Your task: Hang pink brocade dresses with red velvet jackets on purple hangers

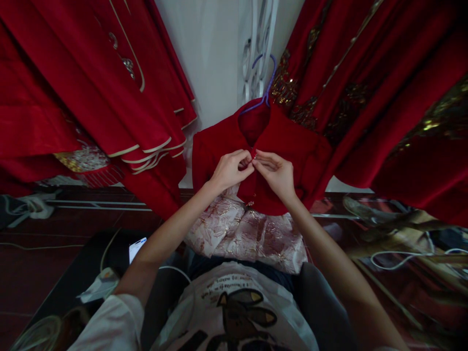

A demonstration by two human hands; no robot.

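A small red jacket [292, 141] hangs on a purple hanger [263, 83] in front of me, over a pale pink patterned skirt [248, 234]. My left hand [230, 170] and my right hand [276, 173] meet at the jacket's front opening, just below the collar. Both are closed in a pinch on the fabric edges at a small fastening, too small to make out. Fingertips of the two hands touch.
Red garments with cream trim [109, 97] hang at the left, red garments with gold sequins [365, 87] at the right. A white wall [212, 53] lies behind. A phone [136, 247] and white cables [409, 258] rest on low dark surfaces.
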